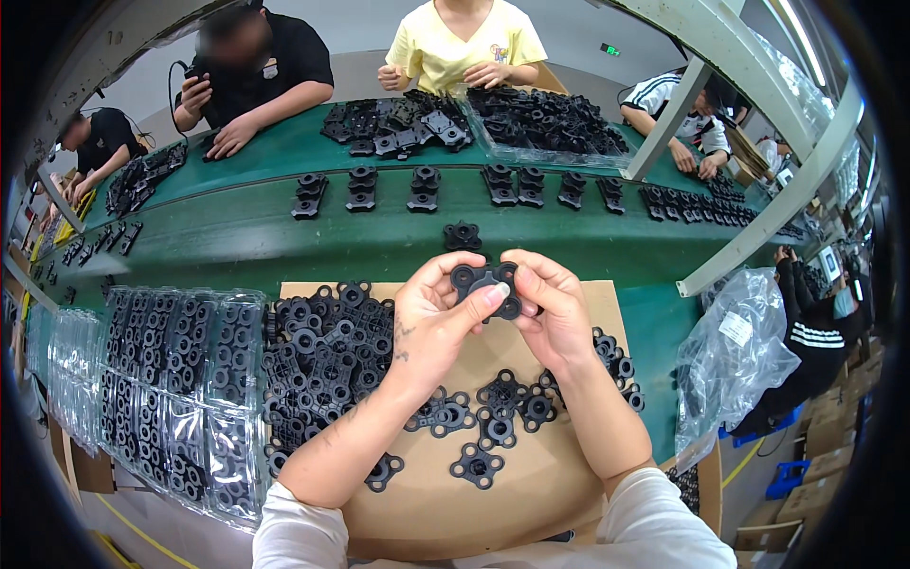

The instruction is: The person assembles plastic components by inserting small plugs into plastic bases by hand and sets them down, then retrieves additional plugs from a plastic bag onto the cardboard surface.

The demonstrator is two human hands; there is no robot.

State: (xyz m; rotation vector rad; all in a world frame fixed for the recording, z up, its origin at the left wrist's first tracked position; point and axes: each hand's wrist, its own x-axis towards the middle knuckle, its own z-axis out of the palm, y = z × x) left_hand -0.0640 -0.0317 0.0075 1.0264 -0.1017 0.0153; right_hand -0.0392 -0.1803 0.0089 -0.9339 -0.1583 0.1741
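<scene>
Both my hands grip one black plastic part with ring-shaped corners [467,277], raised above the cardboard sheet [531,493]. My left hand [438,313] is closed on its left side, the thumb lying across its face. Fingers of my right hand [550,308] pinch its right edge. Just beyond my fingertips, a similar black part [463,236] sits at the near side of the green belt. Below my hands, several loose ringed parts [477,466] lie on the cardboard, and a thick pile of them [327,346] is left of my left forearm.
Clear plastic trays of black parts [180,389] stand at the left. A crumpled clear bag [735,346] hangs at the right, near a metal post [773,209]. Assembled parts [425,188] line the green conveyor [237,237]. Across it, several people work beside heaped parts [398,125].
</scene>
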